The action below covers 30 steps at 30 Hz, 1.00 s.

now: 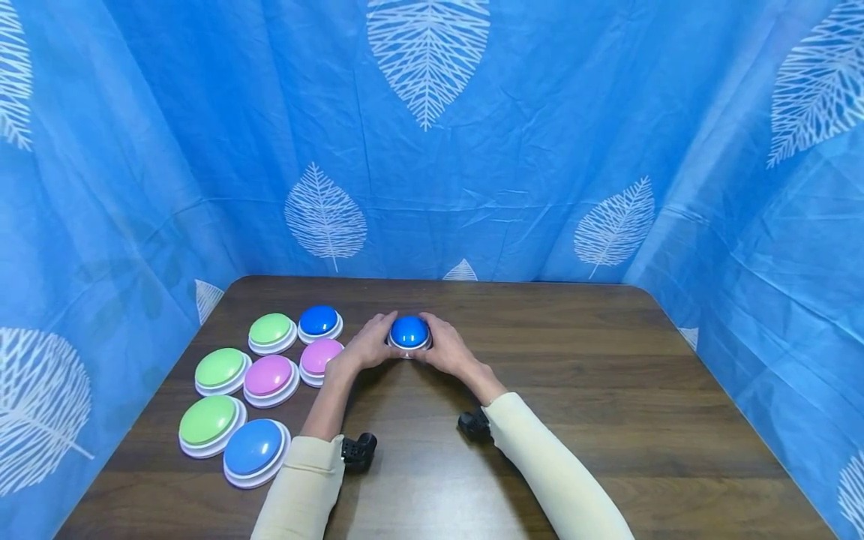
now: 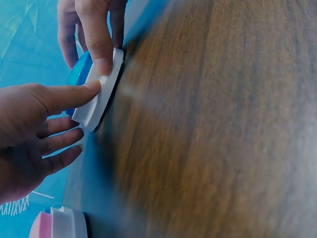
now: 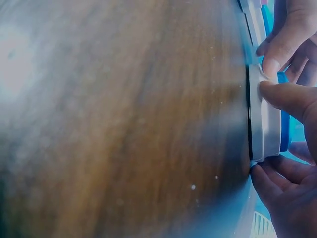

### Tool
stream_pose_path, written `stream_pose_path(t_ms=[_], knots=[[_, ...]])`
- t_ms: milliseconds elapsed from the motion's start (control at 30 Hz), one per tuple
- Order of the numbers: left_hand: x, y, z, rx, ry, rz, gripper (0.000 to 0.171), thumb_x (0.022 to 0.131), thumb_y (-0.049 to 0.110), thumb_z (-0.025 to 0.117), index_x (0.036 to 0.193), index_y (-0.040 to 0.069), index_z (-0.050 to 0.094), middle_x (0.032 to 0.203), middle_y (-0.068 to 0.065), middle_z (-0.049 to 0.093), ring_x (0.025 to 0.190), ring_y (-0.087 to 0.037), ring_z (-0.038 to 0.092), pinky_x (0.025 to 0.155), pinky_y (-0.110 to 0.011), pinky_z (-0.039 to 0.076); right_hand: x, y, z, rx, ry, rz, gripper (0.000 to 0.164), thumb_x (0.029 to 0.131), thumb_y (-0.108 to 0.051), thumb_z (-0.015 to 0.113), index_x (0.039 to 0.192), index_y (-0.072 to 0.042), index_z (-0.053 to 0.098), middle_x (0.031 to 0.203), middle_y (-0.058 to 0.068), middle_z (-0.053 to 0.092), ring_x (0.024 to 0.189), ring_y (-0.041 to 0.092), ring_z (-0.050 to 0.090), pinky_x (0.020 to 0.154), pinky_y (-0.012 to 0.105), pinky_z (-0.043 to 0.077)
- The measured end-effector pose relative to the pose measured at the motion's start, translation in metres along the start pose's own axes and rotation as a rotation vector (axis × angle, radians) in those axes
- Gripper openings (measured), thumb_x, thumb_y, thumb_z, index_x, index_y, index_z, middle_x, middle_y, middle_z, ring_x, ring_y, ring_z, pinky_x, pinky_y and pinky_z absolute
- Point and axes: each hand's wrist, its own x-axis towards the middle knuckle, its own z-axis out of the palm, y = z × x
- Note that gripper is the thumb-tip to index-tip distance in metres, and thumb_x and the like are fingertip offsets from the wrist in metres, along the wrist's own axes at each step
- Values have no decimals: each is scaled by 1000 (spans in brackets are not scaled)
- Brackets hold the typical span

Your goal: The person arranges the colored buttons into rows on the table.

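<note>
Between the two hands at the far middle of the table is a push button with a shiny blue dome [image 1: 409,331] and a white round base [image 2: 94,109]. My left hand [image 1: 367,345] grips its left side, thumb on the front of the base and the other fingers around the side. From the right, my right hand [image 1: 451,346] holds it the same way, its thumb [image 3: 285,96] on the base close to the left thumb. In the right wrist view the base stands at the tabletop; any gap beneath is hard to tell. Fingers behind the dome are partly hidden.
Left of the hands stand more buttons: several green ones [image 1: 270,328], two pink ones [image 1: 268,374] and two blue ones [image 1: 253,447]. One pink button [image 1: 317,355] sits beside my left wrist, partly covered. A blue leaf-patterned curtain [image 1: 472,172] surrounds the brown wooden table [image 1: 607,405].
</note>
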Motion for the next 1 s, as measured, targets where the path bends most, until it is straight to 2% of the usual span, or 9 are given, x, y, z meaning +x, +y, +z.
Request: stream_pose_path(t_ms=[200, 467, 567, 700, 767, 1000], knots=[[-10, -4, -8, -8, 8, -12, 82, 89, 24, 76, 151, -5, 31, 144, -27, 41, 137, -40, 37, 112, -54, 31, 1, -6, 4, -1, 13, -27, 76, 85, -25, 80, 144, 2, 41, 140, 22, 49, 130, 36, 46, 109, 48, 38], [-26, -10, -26, 1, 29, 1, 82, 88, 23, 77, 149, -7, 32, 145, -29, 40, 137, -42, 37, 113, -53, 31, 4, -19, 5, 11, 30, -31, 77, 85, -27, 80, 145, -2, 41, 142, 19, 47, 131, 35, 44, 106, 50, 41], [-33, -12, -35, -2, 16, -28, 82, 89, 23, 76, 151, -6, 31, 149, -28, 37, 139, -43, 34, 112, -55, 30, 6, -28, 5, 11, 32, -47, 78, 85, -29, 80, 147, -3, 40, 144, 18, 45, 132, 35, 42, 105, 52, 41], [-45, -15, -48, -26, -6, -102, 82, 90, 25, 74, 153, -2, 28, 155, -27, 28, 143, -43, 25, 112, -59, 27, 7, -41, 5, 19, 20, -61, 78, 85, -29, 79, 148, -6, 39, 147, 17, 43, 134, 35, 41, 105, 53, 41], [-50, -18, -54, -15, -8, -109, 82, 91, 25, 74, 153, -2, 28, 155, -27, 28, 143, -44, 24, 112, -60, 26, 8, -48, 6, 18, 15, -77, 77, 86, -28, 79, 148, -5, 39, 147, 17, 43, 135, 35, 40, 107, 53, 39], [-70, -33, -69, 33, 24, -68, 83, 86, 24, 78, 147, -10, 34, 148, -33, 35, 140, -48, 29, 112, -60, 27, 12, -67, 16, -36, -20, -160, 76, 86, -30, 78, 147, -3, 41, 148, 16, 44, 139, 32, 37, 114, 45, 32]])
